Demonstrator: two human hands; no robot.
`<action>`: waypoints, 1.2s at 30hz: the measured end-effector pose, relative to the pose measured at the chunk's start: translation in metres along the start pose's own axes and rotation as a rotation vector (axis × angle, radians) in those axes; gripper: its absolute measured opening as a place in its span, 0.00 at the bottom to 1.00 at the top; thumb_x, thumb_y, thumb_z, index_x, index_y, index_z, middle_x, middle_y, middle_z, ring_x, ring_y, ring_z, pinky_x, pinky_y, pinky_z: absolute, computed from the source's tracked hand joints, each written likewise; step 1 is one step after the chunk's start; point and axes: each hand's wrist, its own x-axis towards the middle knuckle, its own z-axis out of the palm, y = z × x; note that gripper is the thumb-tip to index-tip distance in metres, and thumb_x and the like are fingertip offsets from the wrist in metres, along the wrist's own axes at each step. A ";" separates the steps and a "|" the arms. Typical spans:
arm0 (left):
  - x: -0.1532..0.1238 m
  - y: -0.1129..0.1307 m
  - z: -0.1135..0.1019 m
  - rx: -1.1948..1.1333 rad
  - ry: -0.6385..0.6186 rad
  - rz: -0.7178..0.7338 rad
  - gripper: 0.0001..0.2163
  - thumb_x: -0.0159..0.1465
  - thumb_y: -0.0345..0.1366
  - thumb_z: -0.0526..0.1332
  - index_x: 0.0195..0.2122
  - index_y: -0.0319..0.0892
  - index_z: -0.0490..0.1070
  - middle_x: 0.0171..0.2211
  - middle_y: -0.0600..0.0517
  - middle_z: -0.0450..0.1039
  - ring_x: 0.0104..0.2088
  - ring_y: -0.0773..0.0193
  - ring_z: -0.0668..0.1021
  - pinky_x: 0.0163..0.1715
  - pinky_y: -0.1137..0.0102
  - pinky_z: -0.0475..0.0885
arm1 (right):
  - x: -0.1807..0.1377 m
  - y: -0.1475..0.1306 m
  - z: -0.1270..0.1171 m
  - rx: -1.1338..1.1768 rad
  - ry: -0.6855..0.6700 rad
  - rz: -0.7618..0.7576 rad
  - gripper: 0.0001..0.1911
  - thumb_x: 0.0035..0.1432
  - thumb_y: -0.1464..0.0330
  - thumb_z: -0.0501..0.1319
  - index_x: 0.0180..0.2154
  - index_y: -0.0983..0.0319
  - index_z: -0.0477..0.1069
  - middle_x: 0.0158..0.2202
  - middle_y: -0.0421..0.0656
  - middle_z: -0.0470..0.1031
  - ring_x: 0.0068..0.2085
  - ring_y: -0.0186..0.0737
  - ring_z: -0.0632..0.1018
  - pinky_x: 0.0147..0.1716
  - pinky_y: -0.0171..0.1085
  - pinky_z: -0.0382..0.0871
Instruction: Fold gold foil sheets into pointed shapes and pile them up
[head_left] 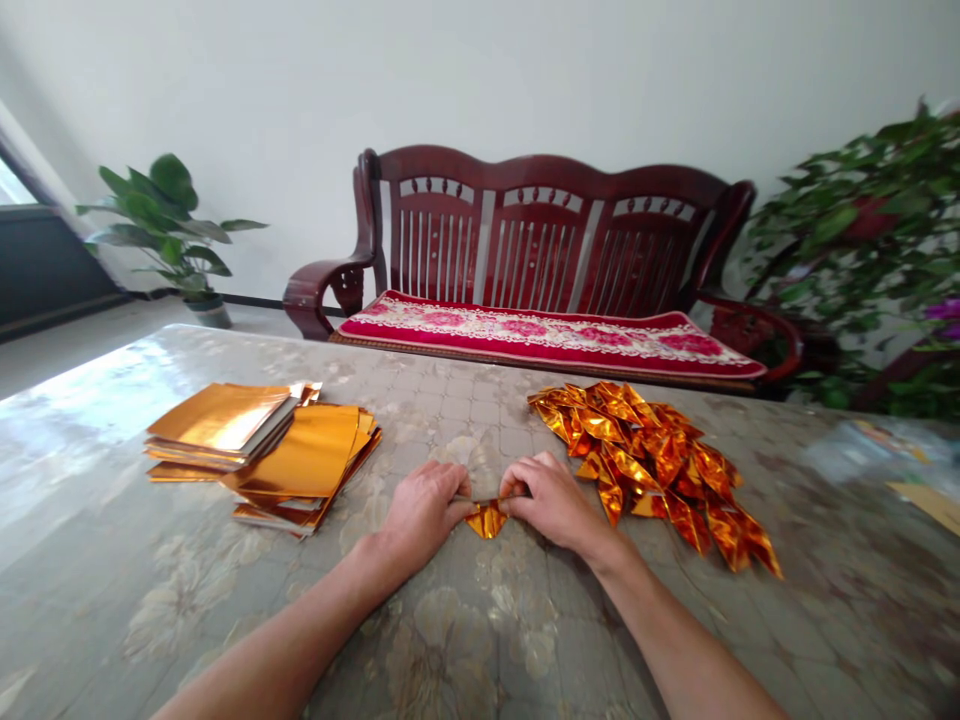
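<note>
Between my hands, just over the table, is a small folded piece of gold foil paper [487, 520] with its point toward me. My left hand [429, 505] pinches its left end between thumb and fingers. At the other end, my right hand [546, 498] grips it in the same way. Part of the paper is hidden behind the fingertips. To the left lie stacks of flat gold foil sheets [300, 455], loosely overlapping. A heap of folded, shiny gold foil pieces [652, 455] lies to the right, close beyond my right hand.
The table [450, 640] has a patterned, glossy cover. A clear plastic bag [877, 445] lies at its right side. Behind the table stands a dark red wooden bench [532, 240] with a red floral cushion [540, 330]. Potted plants [169, 215] flank the bench.
</note>
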 end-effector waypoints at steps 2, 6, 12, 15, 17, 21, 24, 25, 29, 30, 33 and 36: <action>0.000 0.001 0.002 -0.006 -0.002 -0.027 0.05 0.63 0.35 0.62 0.30 0.45 0.68 0.30 0.54 0.74 0.36 0.60 0.75 0.35 0.70 0.64 | -0.001 0.000 0.002 0.001 0.008 -0.002 0.04 0.55 0.70 0.67 0.31 0.56 0.74 0.31 0.35 0.75 0.40 0.40 0.69 0.40 0.37 0.57; -0.003 0.002 0.007 -0.051 0.032 -0.010 0.03 0.63 0.35 0.63 0.38 0.46 0.71 0.36 0.54 0.76 0.40 0.60 0.76 0.39 0.70 0.65 | -0.004 0.001 0.006 0.000 0.021 -0.009 0.04 0.57 0.71 0.64 0.34 0.56 0.73 0.36 0.35 0.77 0.44 0.41 0.69 0.43 0.39 0.56; -0.002 -0.001 0.015 -0.022 0.037 0.059 0.11 0.60 0.44 0.67 0.40 0.47 0.74 0.36 0.54 0.76 0.39 0.58 0.75 0.37 0.68 0.64 | -0.005 0.003 0.008 -0.004 0.015 -0.008 0.04 0.58 0.68 0.64 0.37 0.55 0.72 0.39 0.36 0.78 0.45 0.43 0.69 0.44 0.41 0.56; 0.001 -0.002 0.017 -0.002 0.049 0.048 0.12 0.59 0.46 0.68 0.39 0.46 0.74 0.34 0.53 0.75 0.38 0.58 0.75 0.35 0.68 0.62 | -0.006 0.003 0.009 -0.018 0.025 -0.013 0.05 0.58 0.65 0.66 0.38 0.55 0.73 0.39 0.37 0.77 0.44 0.44 0.69 0.44 0.40 0.56; 0.002 -0.003 0.016 -0.005 0.053 0.048 0.12 0.58 0.46 0.69 0.37 0.46 0.74 0.34 0.54 0.75 0.37 0.59 0.75 0.35 0.69 0.62 | -0.007 0.003 0.009 -0.037 0.043 -0.028 0.06 0.57 0.65 0.67 0.38 0.55 0.73 0.39 0.37 0.77 0.44 0.44 0.69 0.44 0.40 0.57; 0.001 -0.004 0.015 -0.066 0.043 0.038 0.08 0.59 0.42 0.69 0.35 0.45 0.74 0.32 0.55 0.75 0.36 0.61 0.75 0.34 0.70 0.62 | -0.010 0.002 0.011 -0.033 0.084 -0.049 0.05 0.56 0.68 0.68 0.37 0.55 0.75 0.37 0.37 0.77 0.43 0.43 0.69 0.44 0.39 0.58; -0.002 -0.003 0.013 -0.100 0.055 0.049 0.04 0.62 0.36 0.67 0.33 0.44 0.73 0.32 0.55 0.74 0.36 0.62 0.75 0.35 0.71 0.63 | -0.011 0.002 0.014 0.001 0.118 -0.054 0.04 0.56 0.70 0.69 0.33 0.55 0.76 0.34 0.38 0.76 0.43 0.43 0.70 0.44 0.39 0.59; -0.003 -0.002 0.013 -0.092 0.065 0.058 0.03 0.63 0.35 0.65 0.33 0.44 0.73 0.32 0.55 0.74 0.36 0.63 0.75 0.36 0.72 0.63 | -0.011 0.003 0.014 0.012 0.132 -0.062 0.04 0.56 0.71 0.69 0.32 0.56 0.77 0.34 0.38 0.75 0.43 0.43 0.70 0.44 0.39 0.60; -0.008 0.001 0.013 0.067 0.096 0.142 0.07 0.67 0.36 0.61 0.32 0.44 0.73 0.32 0.53 0.73 0.36 0.62 0.74 0.36 0.70 0.64 | -0.014 0.004 0.015 -0.001 0.189 -0.126 0.04 0.56 0.72 0.69 0.32 0.56 0.78 0.33 0.40 0.75 0.42 0.42 0.70 0.42 0.38 0.62; -0.009 0.002 0.013 0.126 0.098 0.168 0.08 0.68 0.37 0.59 0.32 0.43 0.72 0.32 0.53 0.73 0.36 0.61 0.74 0.36 0.69 0.63 | -0.014 0.005 0.015 -0.020 0.196 -0.150 0.04 0.57 0.71 0.68 0.32 0.56 0.78 0.33 0.40 0.75 0.42 0.42 0.70 0.42 0.38 0.62; -0.011 0.004 0.015 0.283 0.111 0.247 0.10 0.70 0.36 0.57 0.31 0.43 0.71 0.32 0.52 0.72 0.35 0.60 0.73 0.34 0.67 0.62 | -0.017 0.008 0.012 -0.082 0.192 -0.241 0.03 0.61 0.68 0.65 0.35 0.55 0.79 0.33 0.41 0.74 0.40 0.42 0.69 0.40 0.38 0.63; -0.013 0.004 0.015 0.367 0.112 0.325 0.05 0.68 0.35 0.59 0.34 0.44 0.70 0.32 0.53 0.72 0.35 0.59 0.72 0.34 0.66 0.62 | -0.019 0.010 0.009 -0.139 0.195 -0.320 0.07 0.65 0.67 0.61 0.39 0.55 0.79 0.32 0.42 0.74 0.39 0.41 0.69 0.38 0.38 0.63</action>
